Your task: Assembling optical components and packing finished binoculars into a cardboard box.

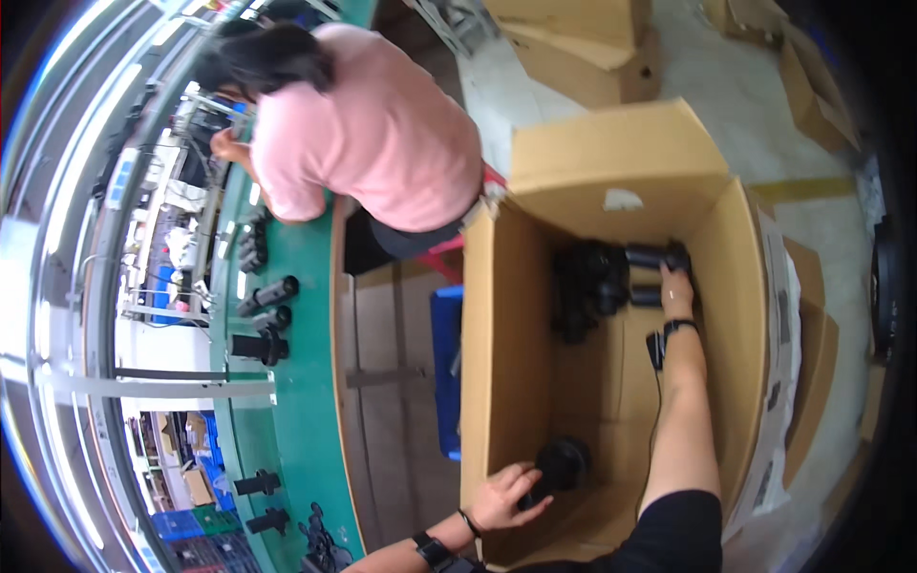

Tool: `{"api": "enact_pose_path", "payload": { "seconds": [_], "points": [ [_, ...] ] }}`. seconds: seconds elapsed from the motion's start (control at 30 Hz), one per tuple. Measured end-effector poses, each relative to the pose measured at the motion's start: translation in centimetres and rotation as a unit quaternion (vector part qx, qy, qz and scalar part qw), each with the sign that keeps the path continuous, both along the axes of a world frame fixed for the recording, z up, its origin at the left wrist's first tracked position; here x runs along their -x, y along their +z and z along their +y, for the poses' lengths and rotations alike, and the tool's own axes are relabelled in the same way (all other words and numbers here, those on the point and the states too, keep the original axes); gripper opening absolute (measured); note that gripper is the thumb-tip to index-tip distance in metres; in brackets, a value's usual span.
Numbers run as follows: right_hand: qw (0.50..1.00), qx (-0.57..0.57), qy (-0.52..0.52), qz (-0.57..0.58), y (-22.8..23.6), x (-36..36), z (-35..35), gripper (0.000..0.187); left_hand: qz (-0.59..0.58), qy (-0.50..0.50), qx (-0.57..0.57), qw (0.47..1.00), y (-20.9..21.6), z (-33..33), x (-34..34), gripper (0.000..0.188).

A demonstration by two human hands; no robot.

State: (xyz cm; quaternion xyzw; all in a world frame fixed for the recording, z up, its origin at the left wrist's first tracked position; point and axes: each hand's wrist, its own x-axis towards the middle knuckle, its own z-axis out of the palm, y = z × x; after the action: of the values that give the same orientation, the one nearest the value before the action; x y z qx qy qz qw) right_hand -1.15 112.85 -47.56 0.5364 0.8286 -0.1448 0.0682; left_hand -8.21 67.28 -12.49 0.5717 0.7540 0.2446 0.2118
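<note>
My left hand is at the near left wall of a large cardboard box. Its fingers are closed on a black part with a wide round end, held just inside the box. Deep in the box, toward the far right corner, my right hand grips a black cylindrical part; its fingertips are partly hidden. A second dark cylinder lies beside that hand. Left of it a cluster of black parts sits against the far left side, too dark to tell apart.
To the left runs a green workbench with several black parts on it. A person in a pink shirt leans over its far end. A blue bin stands between bench and box. Other cardboard boxes are on the floor beyond.
</note>
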Motion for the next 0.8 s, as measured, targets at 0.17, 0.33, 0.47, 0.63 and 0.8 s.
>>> {"api": "enact_pose_path", "payload": {
  "seconds": [0.17,0.33,0.47,0.63,0.8],
  "points": [
    [0.995,0.074,-0.069,-0.007,3.6,-2.9,-1.8,0.033,-0.009,-0.027,0.0,1.0,1.2,-0.4,-0.7,0.044],
    [0.992,0.118,0.007,-0.03,11.6,-6.4,-8.2,0.037,-0.088,0.022,-0.009,0.996,2.1,-1.1,-1.0,0.045],
    [0.99,0.098,0.097,-0.015,16.6,-11.1,-12.8,0.036,-0.138,0.077,-0.078,0.984,5.9,-1.9,-1.8,0.044],
    [0.98,0.096,0.176,-0.003,29.7,-13.4,-19.1,0.046,-0.153,0.105,-0.162,0.969,11.9,-6.6,-1.1,0.042],
    [0.984,0.069,0.14,0.084,41.6,-14.3,-27.2,0.044,-0.129,0.162,-0.195,0.959,16.2,-15.5,0.6,0.044]
  ]
}}
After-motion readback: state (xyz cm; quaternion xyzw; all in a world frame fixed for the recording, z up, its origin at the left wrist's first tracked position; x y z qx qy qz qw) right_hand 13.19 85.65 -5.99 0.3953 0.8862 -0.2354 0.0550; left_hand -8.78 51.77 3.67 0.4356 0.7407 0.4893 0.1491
